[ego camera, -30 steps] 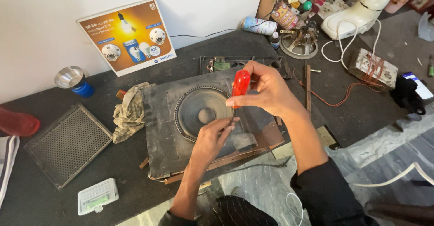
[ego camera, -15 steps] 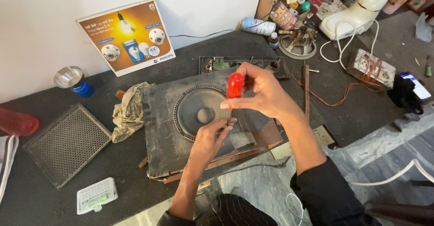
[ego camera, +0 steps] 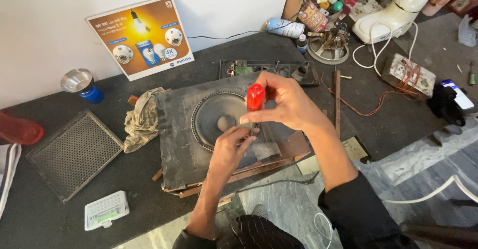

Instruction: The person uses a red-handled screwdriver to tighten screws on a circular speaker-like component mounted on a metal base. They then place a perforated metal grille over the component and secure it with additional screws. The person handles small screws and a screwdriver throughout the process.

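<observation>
We see the right hand point(ego camera: 291, 104) closed around the red handle of a screwdriver point(ego camera: 256, 97), its fingers point(ego camera: 273, 85) clenched on the grip so the tool stands nearly upright, tip pointing down. The tool's shaft drops toward the near right edge of the round speaker cone point(ego camera: 219, 119), which is set in a dusty dark speaker panel point(ego camera: 179, 144) lying flat on the dark counter point(ego camera: 378, 124). The left hand point(ego camera: 230, 149) sits just below the handle, its fingertips point(ego camera: 249, 133) pinched around the lower shaft close to where it meets the panel; the tip itself is hidden behind them, so we cannot tell exactly what it touches.

Just left of the panel lies a crumpled rag point(ego camera: 142, 119), and further left a square metal mesh grille point(ego camera: 74, 152) rests flat. Near the front edge, well apart from the hands, is a small white keypad-like device point(ego camera: 106, 210). Against the far wall leans an orange poster showing light bulbs point(ego camera: 139, 37), with a blue cup holding a shiny reflector point(ego camera: 82, 84) to its left. Behind the panel sits a narrow circuit strip point(ego camera: 269, 69), and far right we find a white appliance point(ego camera: 393, 15) with its coiled cord.
</observation>
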